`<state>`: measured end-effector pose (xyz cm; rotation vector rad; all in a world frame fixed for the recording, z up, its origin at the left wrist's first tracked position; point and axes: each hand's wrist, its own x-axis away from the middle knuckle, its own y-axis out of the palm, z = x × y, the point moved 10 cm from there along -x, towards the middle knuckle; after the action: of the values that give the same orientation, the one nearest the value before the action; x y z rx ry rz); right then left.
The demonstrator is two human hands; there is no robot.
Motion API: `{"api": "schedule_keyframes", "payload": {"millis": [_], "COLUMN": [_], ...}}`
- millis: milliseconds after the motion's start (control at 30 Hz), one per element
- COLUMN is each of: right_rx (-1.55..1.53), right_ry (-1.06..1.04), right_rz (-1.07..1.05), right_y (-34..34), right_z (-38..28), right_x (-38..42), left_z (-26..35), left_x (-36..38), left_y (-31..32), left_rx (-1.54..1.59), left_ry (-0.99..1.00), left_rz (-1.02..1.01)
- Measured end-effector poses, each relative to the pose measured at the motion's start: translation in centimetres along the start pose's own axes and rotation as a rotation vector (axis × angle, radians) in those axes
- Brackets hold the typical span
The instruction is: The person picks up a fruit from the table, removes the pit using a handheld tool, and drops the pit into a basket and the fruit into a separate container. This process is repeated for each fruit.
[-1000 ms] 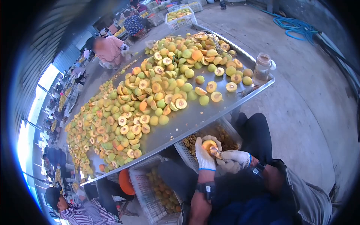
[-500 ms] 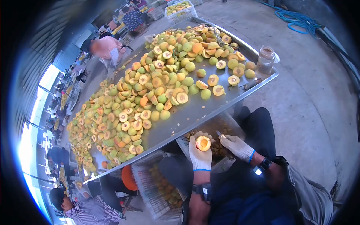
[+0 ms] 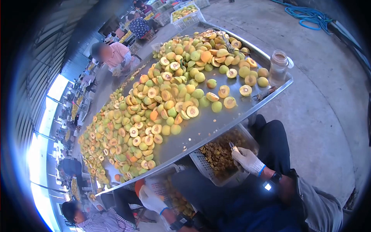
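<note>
My right hand (image 3: 248,159), in a white knit glove, is closed around a small knife (image 3: 232,147) with a short blade pointing up. It is above a crate of brown fruit pits (image 3: 220,154). My left hand (image 3: 152,199), also gloved, is low on the left over a white crate of fruit (image 3: 179,203). Its fingers are blurred, and I see no fruit in it. In front, a metal tray table (image 3: 201,133) bears a large heap of yellow-green peaches (image 3: 154,100), many cut in half with the pit side showing.
A clear plastic jar (image 3: 278,67) stands at the tray's right corner. Across the tray is a person in pink (image 3: 118,58); a person in stripes (image 3: 102,220) sits at lower left. A full fruit crate (image 3: 187,17) stands behind. A blue hose (image 3: 309,17) lies on the floor.
My left hand has moved left and down from in front of me to the fruit crate; the peach half it held is out of sight. My right hand stays near the pit crate with the knife.
</note>
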<state>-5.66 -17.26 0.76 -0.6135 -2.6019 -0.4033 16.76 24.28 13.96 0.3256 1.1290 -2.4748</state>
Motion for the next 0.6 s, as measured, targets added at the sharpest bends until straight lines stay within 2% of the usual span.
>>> {"api": "schedule_keyframes", "payload": {"millis": [100,133,167,200,233,267,300,400,433,500,600], "right_rx": [-0.025,-0.024,-0.020,-0.003,0.015,0.019,0.014,0.033,0.072,0.148,0.206], "right_ry": [-0.012,-0.015,-0.022,-0.018,-0.016,-0.031,-0.018,0.007,-0.009,-0.013,0.037], "right_rz": [-0.022,-0.025,-0.026,-0.022,-0.019,-0.021,-0.009,0.038,0.046,0.051,0.030], "right_y": [0.8,0.9,0.9,0.7,0.7,0.7,0.5,-0.2,-0.3,-0.5,-0.2], "right_z": [0.7,0.8,0.9,1.1,1.3,1.2,1.3,1.2,1.3,1.4,1.3], "right_x": [-0.7,-0.8,-0.8,-0.8,-0.9,-0.9,-0.9,-0.8,-0.9,-1.0,-0.7], "left_z": [4.5,9.5,11.2,13.9,13.3,15.2,15.7,14.0,14.6,15.5,14.9], "left_x": [-0.6,0.5,0.0,0.1,-0.8,-0.9,-1.0,-2.4,-2.1,-1.5,-1.5], "left_y": [4.6,6.0,9.2,11.7,15.7,18.4,21.1,30.9,31.5,31.3,32.6], "left_rx": [0.096,0.275,0.215,0.250,0.287,0.272,0.224,-0.209,-0.187,-0.318,-0.327], "left_ry": [0.118,0.160,0.199,0.239,0.267,0.318,0.248,0.323,0.332,0.387,0.451], "left_rz": [-0.156,-0.134,-0.293,-0.338,-0.342,-0.414,-0.417,-0.505,-0.497,-0.357,-0.381]}}
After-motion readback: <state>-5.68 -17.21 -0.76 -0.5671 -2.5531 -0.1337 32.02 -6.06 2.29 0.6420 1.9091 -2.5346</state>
